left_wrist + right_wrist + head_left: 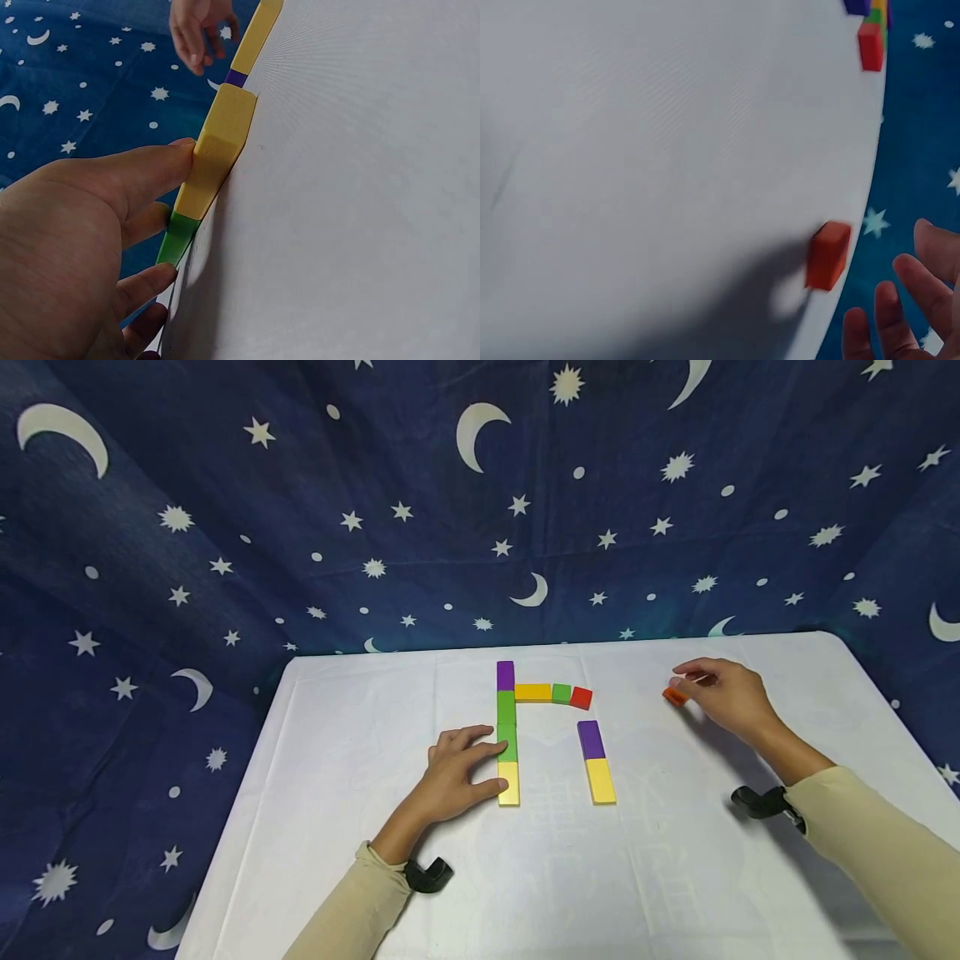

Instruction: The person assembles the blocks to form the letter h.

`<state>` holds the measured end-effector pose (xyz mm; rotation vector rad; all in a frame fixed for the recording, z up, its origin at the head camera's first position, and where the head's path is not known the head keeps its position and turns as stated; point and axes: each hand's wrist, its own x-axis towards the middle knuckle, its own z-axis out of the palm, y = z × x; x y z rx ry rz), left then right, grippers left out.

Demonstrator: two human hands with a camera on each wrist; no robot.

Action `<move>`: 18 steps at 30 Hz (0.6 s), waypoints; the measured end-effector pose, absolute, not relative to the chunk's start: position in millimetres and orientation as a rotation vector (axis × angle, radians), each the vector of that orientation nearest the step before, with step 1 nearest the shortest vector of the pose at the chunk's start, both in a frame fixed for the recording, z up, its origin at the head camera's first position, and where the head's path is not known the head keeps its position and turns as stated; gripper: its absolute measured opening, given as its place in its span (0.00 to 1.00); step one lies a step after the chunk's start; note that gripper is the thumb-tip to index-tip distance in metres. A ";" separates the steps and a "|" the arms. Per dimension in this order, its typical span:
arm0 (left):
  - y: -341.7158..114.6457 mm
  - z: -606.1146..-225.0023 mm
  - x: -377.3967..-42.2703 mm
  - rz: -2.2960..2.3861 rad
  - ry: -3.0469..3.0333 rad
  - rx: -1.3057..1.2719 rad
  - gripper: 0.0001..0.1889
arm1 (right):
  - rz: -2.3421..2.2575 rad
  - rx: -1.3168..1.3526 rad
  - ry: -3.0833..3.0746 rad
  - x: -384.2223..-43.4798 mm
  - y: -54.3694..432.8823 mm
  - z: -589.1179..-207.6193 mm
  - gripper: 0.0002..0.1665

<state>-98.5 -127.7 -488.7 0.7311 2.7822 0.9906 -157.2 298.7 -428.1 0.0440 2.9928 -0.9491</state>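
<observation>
My left hand (457, 777) lies beside an upright line of blocks, its thumb touching the lowest yellow block (508, 784) and its index finger the green block (507, 744) above it. Another green block (506, 707) and a purple block (506, 676) continue that line upward. At the right, my right hand (731, 697) hovers over an orange block (674, 697). The right wrist view shows loosely bent fingers (911, 281) apart from this orange block (829, 256), which sits on the table.
From the line's upper part, a yellow-orange block (533, 693), a small green block (561, 693) and a tilted red block (581, 697) run right. Below them, a purple block (591, 739) meets a yellow block (601, 781). A starry curtain (420, 602) hangs behind the white table (330, 710).
</observation>
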 end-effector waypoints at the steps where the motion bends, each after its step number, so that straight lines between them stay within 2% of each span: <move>1: -127.8 -488.7 -98.2 0.989 2.784 0.731 0.31 | -0.932 0.045 2.991 -156.9 302.2 -429.8 0.26; 18: -128.4 -489.7 -98.1 0.983 2.795 0.743 0.31 | -0.851 0.106 2.949 -157.5 318.9 -447.1 0.28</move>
